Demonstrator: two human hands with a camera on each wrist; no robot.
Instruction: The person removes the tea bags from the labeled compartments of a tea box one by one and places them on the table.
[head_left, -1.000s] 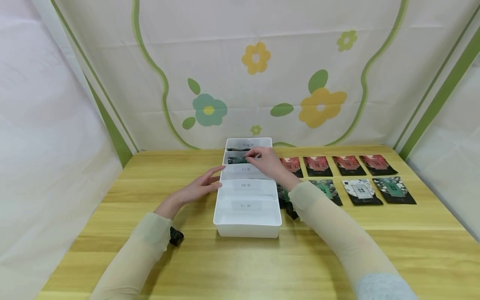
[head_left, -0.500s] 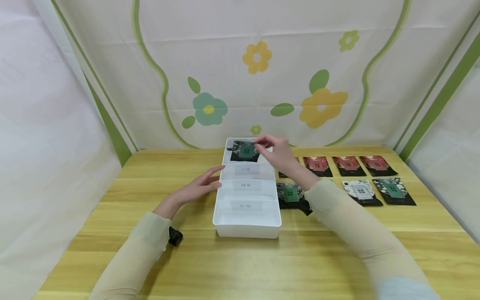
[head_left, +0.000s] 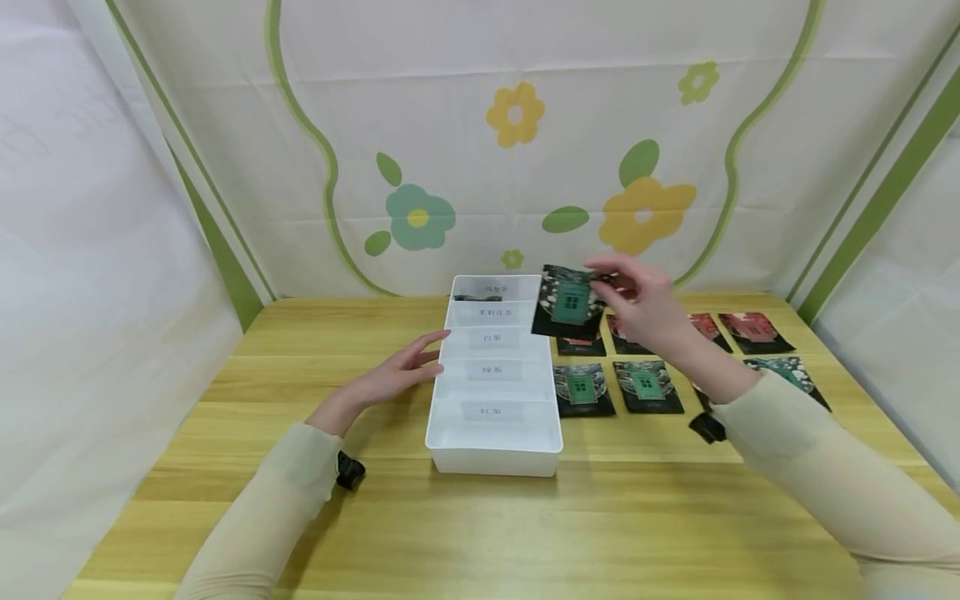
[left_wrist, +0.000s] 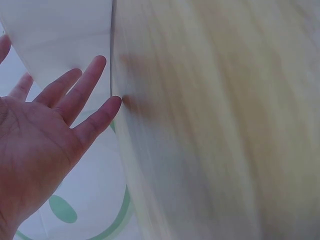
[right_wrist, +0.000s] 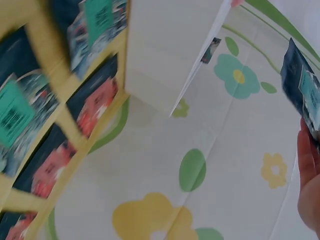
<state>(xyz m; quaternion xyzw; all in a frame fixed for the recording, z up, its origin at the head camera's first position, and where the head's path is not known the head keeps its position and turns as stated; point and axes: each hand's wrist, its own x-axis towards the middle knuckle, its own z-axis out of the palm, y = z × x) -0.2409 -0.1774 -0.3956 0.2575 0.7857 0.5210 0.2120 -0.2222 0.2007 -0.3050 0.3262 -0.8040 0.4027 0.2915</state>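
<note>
My right hand pinches a black tea packet with a green label and pale flowers by its upper right corner. The packet hangs upright in the air just right of the box's far end. In the right wrist view the same tea packet shows at the right edge, above the fingers. A long white divided box stands on the table, each compartment labelled. My left hand has its fingers extended, fingertips at the box's left side; the left wrist view shows these fingers spread.
A dark packet sits in the box's rearmost compartment. Right of the box, red-and-black packets form a back row. In front lie green-labelled packets, partly covered by my right arm. A flowered cloth hangs behind the wooden table.
My right hand has drawn the green-labelled tea packet up out of the second compartment from the back and carried it right, past the box's edge. The left hand has stayed in place.
</note>
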